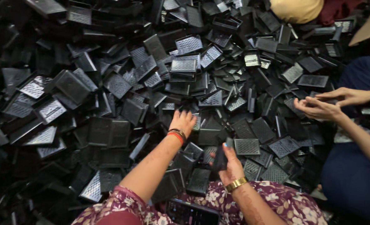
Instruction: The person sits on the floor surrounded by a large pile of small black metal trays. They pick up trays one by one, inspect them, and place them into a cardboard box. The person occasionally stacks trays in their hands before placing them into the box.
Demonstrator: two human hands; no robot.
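The left hand (182, 121) reaches flat, fingers spread, into the heap of black perforated plates (122, 83). The right hand (231, 166) grips one black plate (220, 158) near the heap's front edge, seemingly gathering pieces; next needs another plate grasped.

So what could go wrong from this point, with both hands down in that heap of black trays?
1. The left hand reaches into the loose pile of black perforated trays; tilted pieces may slide down or scrape the fingers.
2. The right hand holds a black piece by its edge, so it might slip.
3. A co-worker's hands work close by; reaches could collide.
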